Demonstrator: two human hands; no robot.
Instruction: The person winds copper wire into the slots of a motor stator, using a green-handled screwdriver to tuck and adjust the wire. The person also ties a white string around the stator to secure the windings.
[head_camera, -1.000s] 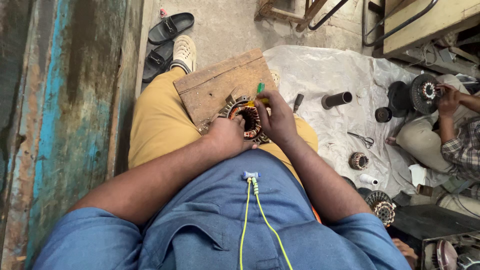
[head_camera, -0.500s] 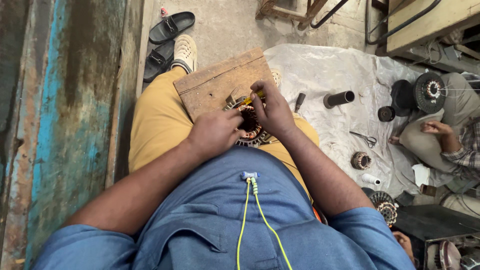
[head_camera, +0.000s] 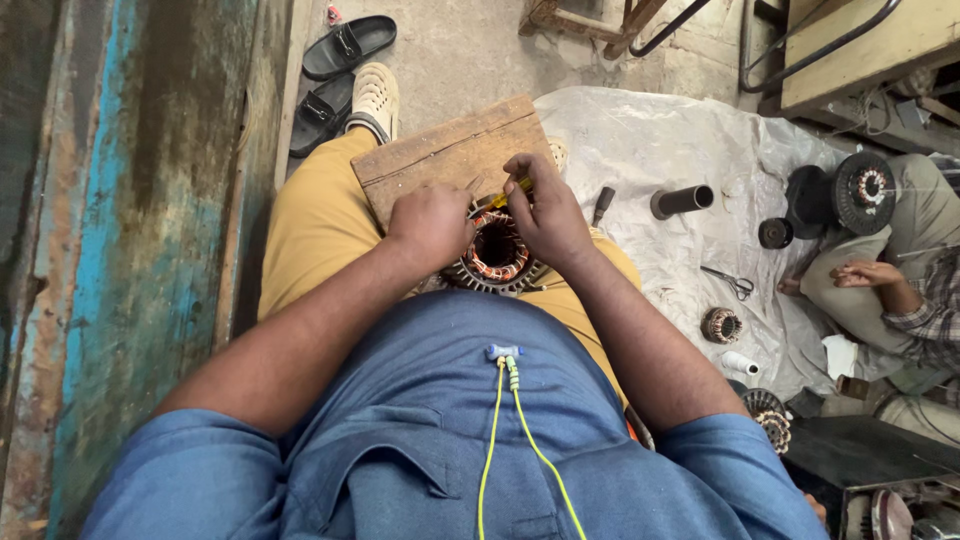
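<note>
Stator (head_camera: 497, 255) half-wound on wooden board (head_camera: 440, 155), left hand (head_camera: 432, 225) clamping rim at nine o'clock, right hand (head_camera: 545, 210) pinching yellow-handled tool (head_camera: 505, 196) at twelve, coils unfinished.

We steady a copper-wound stator (head_camera: 497, 255) on our lap with our left hand (head_camera: 432, 226). Our right hand (head_camera: 545, 212) pinches a yellow-handled tool (head_camera: 503, 196) against its far rim, over a wooden board (head_camera: 440, 160).

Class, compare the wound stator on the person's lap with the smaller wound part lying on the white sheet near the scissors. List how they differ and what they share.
The lap stator is larger; the sheet part is clearly smaller. The stator rests on the lap against a wooden board, while the small part lies loose on the white sheet. The left hand and right hand are on the stator; nobody touches the small part. Both are round with copper-coloured windings.
</note>
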